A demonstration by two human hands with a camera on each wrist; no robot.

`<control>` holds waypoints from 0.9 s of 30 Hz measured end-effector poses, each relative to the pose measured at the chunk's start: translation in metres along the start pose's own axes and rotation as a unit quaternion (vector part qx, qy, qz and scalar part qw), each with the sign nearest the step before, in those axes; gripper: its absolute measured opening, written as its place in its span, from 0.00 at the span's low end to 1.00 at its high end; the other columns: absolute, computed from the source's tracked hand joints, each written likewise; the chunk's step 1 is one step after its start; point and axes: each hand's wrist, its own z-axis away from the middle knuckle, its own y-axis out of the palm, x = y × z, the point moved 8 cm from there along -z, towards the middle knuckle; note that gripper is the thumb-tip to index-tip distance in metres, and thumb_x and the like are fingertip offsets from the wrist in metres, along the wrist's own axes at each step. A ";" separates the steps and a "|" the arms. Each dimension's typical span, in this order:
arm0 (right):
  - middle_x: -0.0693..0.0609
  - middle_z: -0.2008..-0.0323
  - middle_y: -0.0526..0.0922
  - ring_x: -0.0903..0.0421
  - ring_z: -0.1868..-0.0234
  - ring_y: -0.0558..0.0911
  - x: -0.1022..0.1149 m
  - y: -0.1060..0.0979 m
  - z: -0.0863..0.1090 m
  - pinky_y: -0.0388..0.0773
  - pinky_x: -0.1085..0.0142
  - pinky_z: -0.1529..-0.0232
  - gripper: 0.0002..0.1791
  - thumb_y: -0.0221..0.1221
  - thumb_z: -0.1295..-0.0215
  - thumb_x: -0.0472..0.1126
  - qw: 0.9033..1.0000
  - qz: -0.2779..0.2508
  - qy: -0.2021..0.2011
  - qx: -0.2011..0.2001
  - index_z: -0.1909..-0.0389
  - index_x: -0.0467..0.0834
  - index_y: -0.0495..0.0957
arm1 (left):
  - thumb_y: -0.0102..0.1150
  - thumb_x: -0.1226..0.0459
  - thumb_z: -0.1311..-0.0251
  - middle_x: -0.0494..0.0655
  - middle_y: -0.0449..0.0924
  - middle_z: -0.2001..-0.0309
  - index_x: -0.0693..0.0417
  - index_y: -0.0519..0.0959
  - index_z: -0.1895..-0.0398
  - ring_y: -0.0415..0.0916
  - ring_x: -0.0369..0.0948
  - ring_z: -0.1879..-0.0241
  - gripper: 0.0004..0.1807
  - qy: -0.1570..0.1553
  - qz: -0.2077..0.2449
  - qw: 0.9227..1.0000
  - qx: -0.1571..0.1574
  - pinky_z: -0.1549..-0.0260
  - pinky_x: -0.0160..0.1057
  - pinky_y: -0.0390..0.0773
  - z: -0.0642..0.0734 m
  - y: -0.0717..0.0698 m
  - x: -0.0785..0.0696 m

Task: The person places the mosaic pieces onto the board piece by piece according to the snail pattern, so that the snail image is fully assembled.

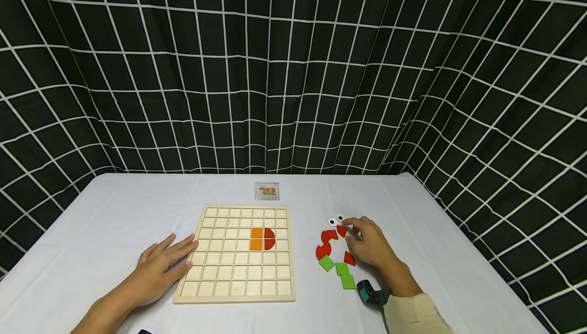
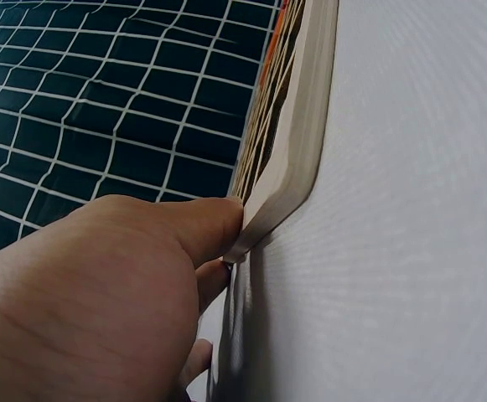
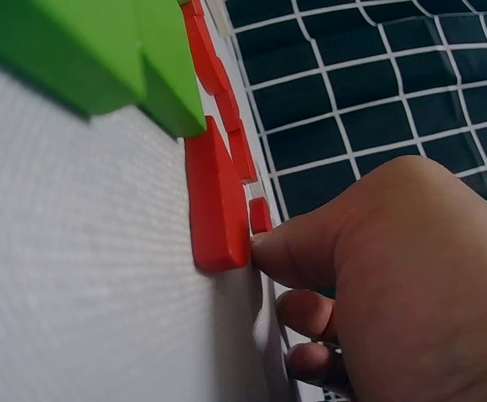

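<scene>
A wooden grid board (image 1: 229, 275) lies on the table with two orange squares (image 1: 257, 238) and two red quarter circles (image 1: 269, 238) set in its cells. My left hand (image 1: 158, 270) rests at the board's left edge, fingers spread and fingertips at the frame; the left wrist view shows the thumb against the board's edge (image 2: 297, 142). To the right, my right hand (image 1: 369, 242) reaches over loose pieces, its index fingertip beside a white eye piece (image 1: 340, 217) and thumb apart from it. A red quarter circle (image 1: 341, 230) sits just left of those fingertips.
More loose red pieces (image 1: 323, 251) and green squares (image 1: 348, 282) lie in a rough ring, with another eye piece (image 1: 332, 222) at the top. A small picture card (image 1: 267, 191) lies behind the board. A black grid curtain (image 1: 257, 94) surrounds the table.
</scene>
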 end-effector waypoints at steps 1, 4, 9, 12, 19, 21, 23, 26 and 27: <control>0.53 0.69 0.74 0.53 0.65 0.73 0.001 0.000 0.000 0.74 0.58 0.64 0.17 0.62 0.44 0.34 1.000 -0.001 -0.004 0.003 0.52 0.47 0.82 | 0.54 0.56 0.31 0.54 0.63 0.31 0.58 0.73 0.36 0.45 0.67 0.32 0.24 0.002 -0.001 1.000 -0.001 0.43 0.71 0.39 0.000 0.000 0.000; 0.54 0.70 0.74 0.53 0.65 0.73 0.000 0.000 0.000 0.74 0.59 0.64 0.14 0.62 0.43 0.34 1.000 -0.008 -0.007 0.002 0.55 0.48 0.84 | 0.54 0.56 0.31 0.54 0.63 0.32 0.58 0.73 0.36 0.46 0.67 0.32 0.24 0.005 -0.005 1.000 -0.004 0.43 0.71 0.39 -0.001 -0.001 -0.001; 0.54 0.70 0.73 0.53 0.64 0.72 -0.001 -0.001 0.000 0.74 0.59 0.64 0.06 0.66 0.44 0.37 1.000 -0.014 -0.003 -0.011 0.65 0.49 0.84 | 0.54 0.56 0.31 0.54 0.63 0.31 0.58 0.73 0.36 0.46 0.68 0.32 0.24 0.003 -0.004 1.000 -0.002 0.43 0.71 0.39 -0.001 0.000 0.001; 0.53 0.69 0.74 0.52 0.63 0.73 -0.001 -0.001 0.000 0.75 0.59 0.63 0.08 0.67 0.45 0.38 1.000 -0.020 -0.001 -0.011 0.63 0.49 0.82 | 0.54 0.55 0.31 0.54 0.63 0.31 0.58 0.73 0.36 0.45 0.68 0.32 0.25 0.002 0.000 1.000 -0.001 0.43 0.71 0.38 -0.001 0.000 0.001; 0.53 0.65 0.72 0.51 0.56 0.72 -0.002 0.006 -0.001 0.76 0.55 0.60 0.15 0.66 0.43 0.39 1.000 -0.007 0.014 0.026 0.53 0.53 0.83 | 0.54 0.55 0.31 0.54 0.63 0.31 0.58 0.73 0.36 0.45 0.68 0.32 0.25 0.004 0.001 1.000 -0.003 0.43 0.71 0.38 0.000 0.000 0.000; 0.53 0.65 0.72 0.51 0.56 0.71 -0.002 0.006 -0.001 0.75 0.53 0.58 0.12 0.66 0.43 0.39 0.999 -0.010 0.019 0.029 0.58 0.53 0.83 | 0.54 0.55 0.31 0.54 0.63 0.31 0.58 0.73 0.36 0.45 0.68 0.32 0.25 0.002 0.002 1.000 -0.002 0.42 0.71 0.38 0.000 0.000 0.001; 0.52 0.65 0.72 0.50 0.56 0.71 -0.002 0.006 -0.001 0.75 0.52 0.57 0.11 0.67 0.44 0.39 0.999 -0.012 0.021 0.029 0.60 0.53 0.81 | 0.54 0.55 0.31 0.54 0.63 0.31 0.58 0.73 0.36 0.45 0.67 0.32 0.25 0.000 0.003 1.000 -0.001 0.43 0.71 0.38 0.000 0.000 0.001; 0.52 0.64 0.73 0.50 0.56 0.71 -0.001 0.005 -0.001 0.75 0.52 0.56 0.12 0.68 0.45 0.40 0.999 -0.010 0.018 0.029 0.60 0.51 0.80 | 0.53 0.55 0.31 0.55 0.62 0.31 0.58 0.72 0.36 0.45 0.68 0.32 0.25 0.000 0.006 1.000 0.001 0.43 0.72 0.37 0.000 0.001 0.001; 0.52 0.64 0.73 0.50 0.56 0.72 0.000 0.005 -0.001 0.75 0.52 0.56 0.12 0.68 0.45 0.41 0.999 -0.009 0.015 0.029 0.59 0.51 0.80 | 0.53 0.55 0.31 0.55 0.62 0.31 0.58 0.72 0.35 0.44 0.68 0.32 0.25 0.000 0.007 1.000 0.002 0.43 0.72 0.37 0.000 0.001 0.001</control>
